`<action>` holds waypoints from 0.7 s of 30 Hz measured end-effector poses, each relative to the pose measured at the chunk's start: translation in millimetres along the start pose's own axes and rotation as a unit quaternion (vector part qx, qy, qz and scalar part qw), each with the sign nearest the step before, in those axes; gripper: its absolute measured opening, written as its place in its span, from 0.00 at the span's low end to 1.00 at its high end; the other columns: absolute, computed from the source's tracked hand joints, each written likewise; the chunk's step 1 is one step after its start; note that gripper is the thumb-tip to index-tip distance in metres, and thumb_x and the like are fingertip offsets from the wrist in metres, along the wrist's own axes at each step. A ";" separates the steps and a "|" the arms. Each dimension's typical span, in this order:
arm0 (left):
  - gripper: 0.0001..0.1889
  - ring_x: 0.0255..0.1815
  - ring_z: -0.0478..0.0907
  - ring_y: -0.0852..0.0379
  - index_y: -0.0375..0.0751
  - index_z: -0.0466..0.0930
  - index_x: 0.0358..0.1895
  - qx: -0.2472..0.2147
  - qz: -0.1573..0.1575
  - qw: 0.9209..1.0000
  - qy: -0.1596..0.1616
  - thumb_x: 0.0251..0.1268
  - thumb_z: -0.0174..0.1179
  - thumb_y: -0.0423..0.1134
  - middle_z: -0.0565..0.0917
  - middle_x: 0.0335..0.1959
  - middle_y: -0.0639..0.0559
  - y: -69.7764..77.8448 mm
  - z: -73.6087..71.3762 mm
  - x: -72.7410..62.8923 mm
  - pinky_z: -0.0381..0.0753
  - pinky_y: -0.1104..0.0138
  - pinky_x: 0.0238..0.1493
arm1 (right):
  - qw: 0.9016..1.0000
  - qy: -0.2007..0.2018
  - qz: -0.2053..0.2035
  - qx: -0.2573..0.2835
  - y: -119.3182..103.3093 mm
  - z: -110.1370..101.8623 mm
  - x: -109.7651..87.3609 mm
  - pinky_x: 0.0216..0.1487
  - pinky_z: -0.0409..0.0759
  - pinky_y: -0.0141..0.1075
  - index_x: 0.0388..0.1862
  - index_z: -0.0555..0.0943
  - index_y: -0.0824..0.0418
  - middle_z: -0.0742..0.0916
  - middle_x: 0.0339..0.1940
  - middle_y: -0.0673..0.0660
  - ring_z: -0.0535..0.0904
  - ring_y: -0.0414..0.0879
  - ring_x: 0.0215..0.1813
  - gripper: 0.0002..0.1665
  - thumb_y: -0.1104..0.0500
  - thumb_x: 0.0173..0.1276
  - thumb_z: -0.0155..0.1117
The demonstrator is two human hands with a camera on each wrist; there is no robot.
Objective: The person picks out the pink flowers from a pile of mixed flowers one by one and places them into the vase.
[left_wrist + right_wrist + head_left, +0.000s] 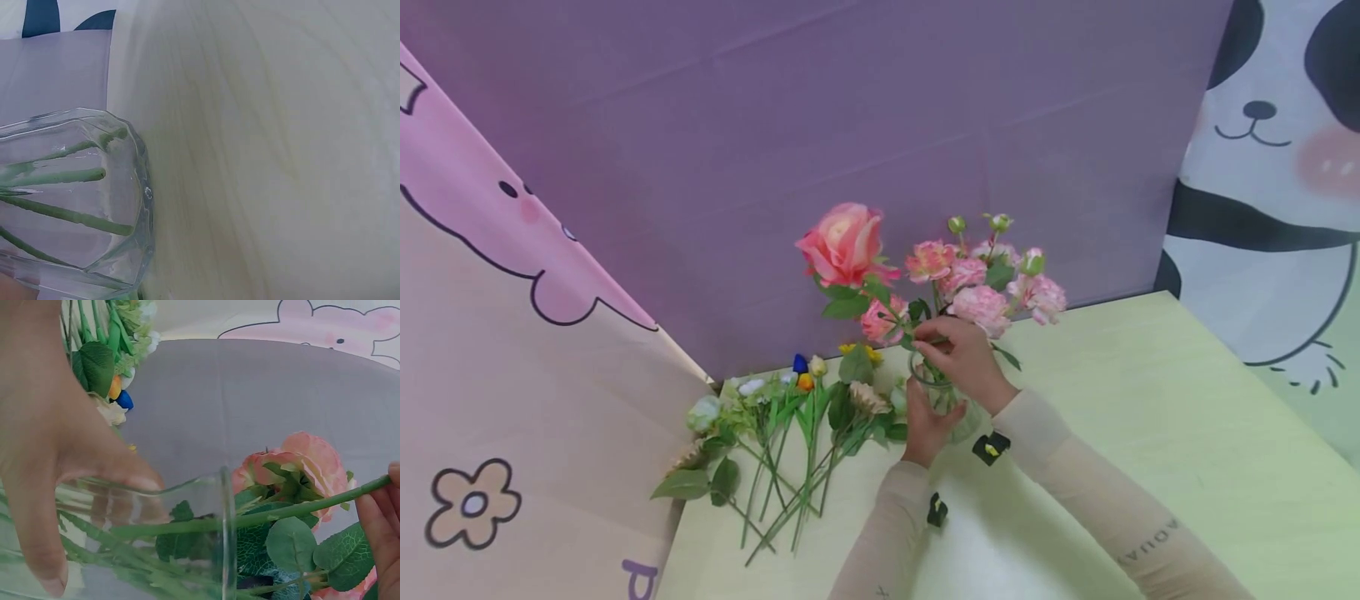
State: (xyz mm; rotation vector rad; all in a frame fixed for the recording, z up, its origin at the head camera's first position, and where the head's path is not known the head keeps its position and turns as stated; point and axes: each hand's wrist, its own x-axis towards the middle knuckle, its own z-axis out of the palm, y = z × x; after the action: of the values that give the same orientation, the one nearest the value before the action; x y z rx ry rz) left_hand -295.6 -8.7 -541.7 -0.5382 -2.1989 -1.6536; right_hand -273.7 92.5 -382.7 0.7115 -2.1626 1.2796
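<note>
My left hand (927,423) grips the side of a clear glass vase (964,423) standing on the table. Just over the rim, my right hand (964,357) pinches a green flower stem (300,507) between thumb and fingers. That stem runs down through the mouth into the glass. A large coral-pink rose (846,246) rises at the left of the bouquet, and smaller pink flowers (979,308) with buds and leaves spread to the right. Cut stem ends (87,217) show inside the vase in the left wrist view.
Left of the vase, loose artificial flowers lie on the pale table (1150,417), with white blooms (703,412), a blue bud (800,363) and crossing green stems (808,475). A purple backdrop (700,208) stands behind, a panda-print panel (1262,200) to the right.
</note>
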 end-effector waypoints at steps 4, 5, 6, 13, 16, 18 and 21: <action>0.43 0.65 0.64 0.47 0.35 0.55 0.66 0.023 0.000 1.000 0.000 0.47 0.71 0.38 0.65 0.62 0.41 1.8 -0.4 -0.2 0.64 0.55 0.66 | 1.000 -0.026 0.000 -0.017 1.1 1.7 1.1 0.36 0.83 0.31 0.39 0.82 0.67 0.86 0.36 0.58 0.84 0.47 0.35 0.07 0.67 0.62 0.65; 0.43 0.65 0.64 0.47 0.34 0.55 0.66 0.030 0.001 1.000 -0.001 0.47 0.71 0.38 0.65 0.63 0.40 2.1 -0.5 -0.3 0.64 0.55 0.66 | 0.999 -0.031 0.001 -0.021 1.1 1.9 1.1 0.36 0.83 0.31 0.39 0.82 0.67 0.86 0.36 0.58 0.84 0.47 0.35 0.07 0.67 0.62 0.65; 0.43 0.65 0.64 0.47 0.34 0.55 0.66 0.038 0.000 0.999 -0.003 0.47 0.71 0.38 0.65 0.63 0.40 2.2 -0.6 -0.5 0.64 0.55 0.66 | 0.999 -0.035 0.002 -0.022 0.5 2.0 1.0 0.36 0.83 0.31 0.39 0.82 0.67 0.86 0.36 0.58 0.84 0.48 0.35 0.07 0.67 0.62 0.65; 0.44 0.68 0.62 0.47 0.36 0.53 0.67 0.020 -0.015 1.000 -0.013 0.48 0.70 0.36 0.63 0.66 0.40 -0.5 -0.9 -1.5 0.63 0.53 0.67 | 0.996 -0.074 0.030 -0.042 2.0 5.3 -0.5 0.37 0.83 0.33 0.40 0.82 0.67 0.85 0.37 0.59 0.83 0.49 0.37 0.07 0.68 0.62 0.64; 0.44 0.67 0.62 0.48 0.36 0.53 0.67 0.013 -0.014 1.000 -0.014 0.47 0.70 0.35 0.64 0.66 0.40 -1.3 -0.7 -1.7 0.62 0.54 0.67 | 0.993 -0.091 0.048 -0.060 3.2 6.2 -0.6 0.37 0.82 0.34 0.40 0.82 0.66 0.85 0.37 0.58 0.82 0.48 0.37 0.07 0.67 0.62 0.64; 0.45 0.67 0.63 0.47 0.35 0.53 0.67 0.014 -0.007 1.000 -0.011 0.46 0.70 0.34 0.64 0.66 0.40 -0.9 -1.1 -1.7 0.63 0.55 0.67 | 0.990 -0.102 0.063 -0.068 3.8 6.6 -0.7 0.38 0.82 0.36 0.39 0.82 0.65 0.85 0.36 0.58 0.81 0.47 0.37 0.06 0.67 0.62 0.64; 0.45 0.66 0.64 0.47 0.34 0.53 0.67 0.019 0.004 1.000 -0.007 0.45 0.71 0.34 0.65 0.65 0.40 -0.3 -1.9 -1.8 0.63 0.56 0.67 | 0.987 -0.118 0.081 -0.076 3.9 7.3 -1.1 0.40 0.82 0.38 0.39 0.82 0.65 0.85 0.35 0.57 0.81 0.47 0.37 0.06 0.66 0.62 0.64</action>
State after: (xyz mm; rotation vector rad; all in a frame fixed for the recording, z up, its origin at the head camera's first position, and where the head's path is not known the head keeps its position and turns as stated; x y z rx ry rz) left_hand -294.1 -10.8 -542.3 -0.5501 -2.2302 -1.6047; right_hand -276.8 87.8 -388.8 0.6630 -2.5243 1.1406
